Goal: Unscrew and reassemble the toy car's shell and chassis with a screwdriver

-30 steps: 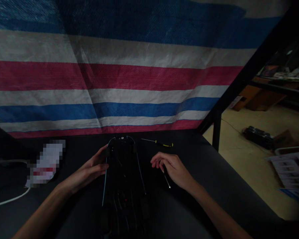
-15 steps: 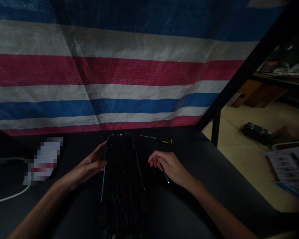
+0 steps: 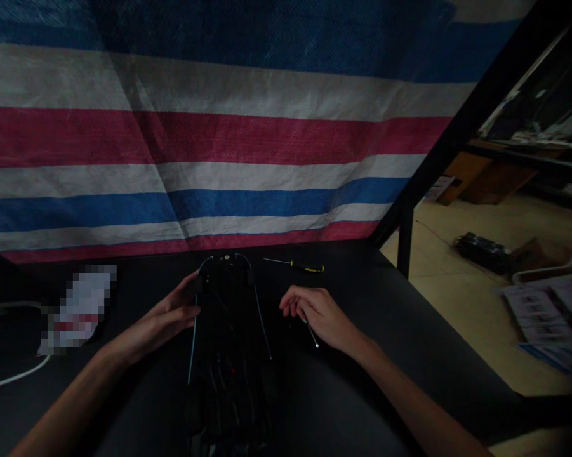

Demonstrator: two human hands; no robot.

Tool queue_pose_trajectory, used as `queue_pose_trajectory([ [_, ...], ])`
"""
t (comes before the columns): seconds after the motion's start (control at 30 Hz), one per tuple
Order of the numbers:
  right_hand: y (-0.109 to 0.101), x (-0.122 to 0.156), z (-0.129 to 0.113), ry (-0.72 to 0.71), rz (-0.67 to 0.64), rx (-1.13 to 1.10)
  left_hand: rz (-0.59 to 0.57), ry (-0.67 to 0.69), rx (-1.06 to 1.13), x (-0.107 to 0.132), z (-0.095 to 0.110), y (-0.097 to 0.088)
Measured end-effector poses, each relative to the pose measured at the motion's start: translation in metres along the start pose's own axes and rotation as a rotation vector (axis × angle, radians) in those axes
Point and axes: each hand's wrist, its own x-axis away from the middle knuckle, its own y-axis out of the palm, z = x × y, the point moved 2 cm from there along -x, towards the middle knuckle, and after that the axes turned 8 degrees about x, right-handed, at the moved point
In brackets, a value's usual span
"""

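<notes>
A toy car (image 3: 228, 330), black underneath with pale blue edges, lies upside down on the dark table. My left hand (image 3: 178, 308) grips its left side near the far end, fingers partly hidden behind the body. To the right of the car, my right hand (image 3: 309, 308) is closed around a screwdriver (image 3: 313, 335); only its thin metal shaft shows, the tip pointing down and toward me. That hand is apart from the car. Beyond it lies a second screwdriver (image 3: 307, 267) with a black and yellow handle, its shaft pointing left.
On the left of the table (image 3: 390, 330) are a blurred-out pale item (image 3: 83, 304) and a white cable (image 3: 16, 381). A striped tarp (image 3: 195, 139) hangs behind the table. Beyond the right edge, papers (image 3: 538, 311) and a dark object (image 3: 480, 251) lie on the floor.
The whole scene has shifted slightly left in view. Both hands keep nearly the same pose beside the car, with no clear change in what they hold.
</notes>
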Motion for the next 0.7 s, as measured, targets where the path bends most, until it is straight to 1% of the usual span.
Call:
queue_pose_trajectory([
  [0.23, -0.005, 0.0, -0.004, 0.007, 0.013, 0.072, 0.04, 0.0, 0.009, 0.0, 0.001, 0.001],
  [0.4, -0.01, 0.001, -0.001, 0.037, 0.093, 0.194, 0.009, 0.009, -0.01, -0.002, -0.001, 0.0],
  [0.53, -0.015, 0.001, 0.004, 0.062, 0.163, 0.274, 0.027, 0.029, -0.061, -0.001, 0.001, 0.002],
  [0.7, -0.02, 0.0, 0.01, 0.059, 0.182, 0.329, 0.042, 0.013, -0.059, -0.001, 0.002, 0.005],
])
